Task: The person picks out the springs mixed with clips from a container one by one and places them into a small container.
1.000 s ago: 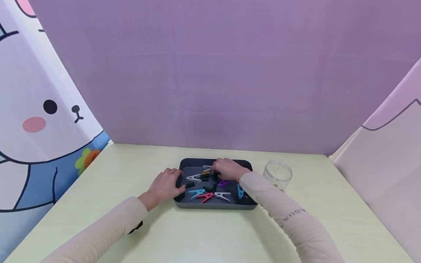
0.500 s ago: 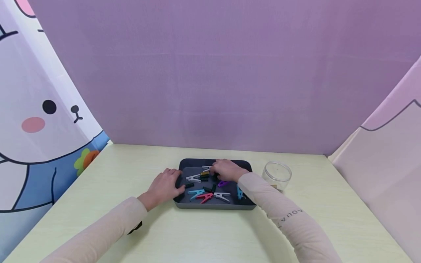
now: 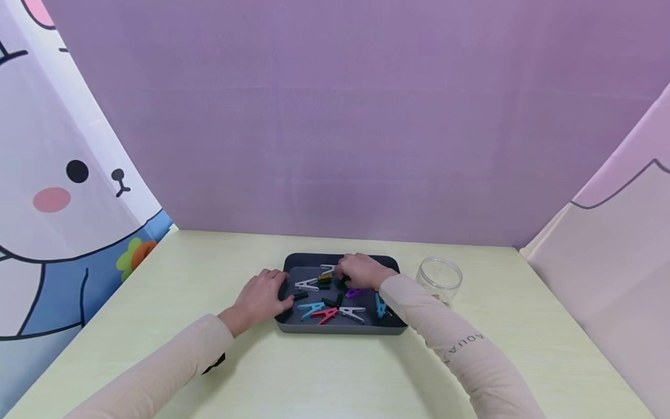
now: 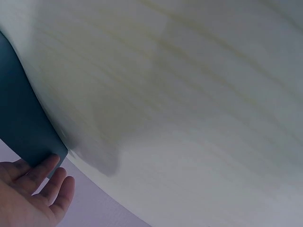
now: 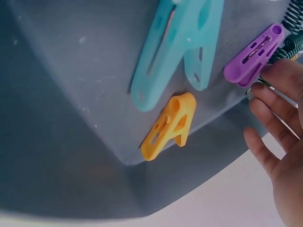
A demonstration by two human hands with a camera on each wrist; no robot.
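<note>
A dark grey tray (image 3: 342, 329) holds several plastic clothespins and dark coil springs. My left hand (image 3: 259, 297) grips the tray's left rim, thumb over the edge; in the left wrist view its fingers (image 4: 47, 168) lie on the outer wall at a corner. My right hand (image 3: 363, 270) reaches into the back of the tray. In the right wrist view its fingertips are right beside a purple clothespin (image 5: 255, 56) and dark springs (image 5: 294, 45). I cannot tell whether the fingers pinch anything. Also inside are blue (image 3: 311, 306), red (image 3: 325, 315) and white clothespins (image 3: 352, 313).
To the tray's right stands a clear round jar (image 3: 439, 276), partly behind the right sleeve (image 3: 445, 326). An orange clothespin (image 5: 170, 125) and a light blue one (image 5: 175, 52) lie near the tray's wall. A purple backdrop (image 3: 335, 128) rises behind the pale table (image 3: 251, 372).
Both hands stay almost in place, the left on the rim and the right in the tray. The whole view shifts very slightly; the clothespins and springs look unmoved.
</note>
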